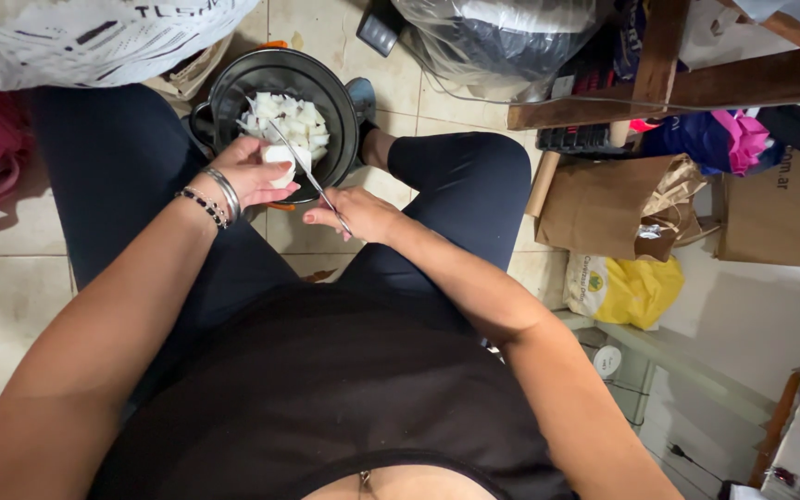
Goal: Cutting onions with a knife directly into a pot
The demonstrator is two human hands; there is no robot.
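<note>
My left hand (250, 174) grips a white chunk (280, 159) over the pot (344, 111), right hand (358, 215) clenches the knife (303, 167); blade near my fingers (275, 185) risks a cut.

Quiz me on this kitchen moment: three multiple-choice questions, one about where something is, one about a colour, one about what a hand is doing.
1. Where is the pot of white pieces?
A. On the floor between the person's knees
B. On a wooden shelf
C. Inside the paper bag

2. What colour is the plastic bag at the right?
A. Blue
B. Yellow
C. White

3. What is the right hand doing?
A. Resting flat on the knee
B. Lifting the pot
C. Gripping a knife

Answers:
1. A: the dark pot stands on the tiles between the two legs.
2. B: the bag below the brown paper bag is yellow.
3. C: its fingers close on the handle, with the blade against the white chunk that the left hand holds over the pot.
</note>
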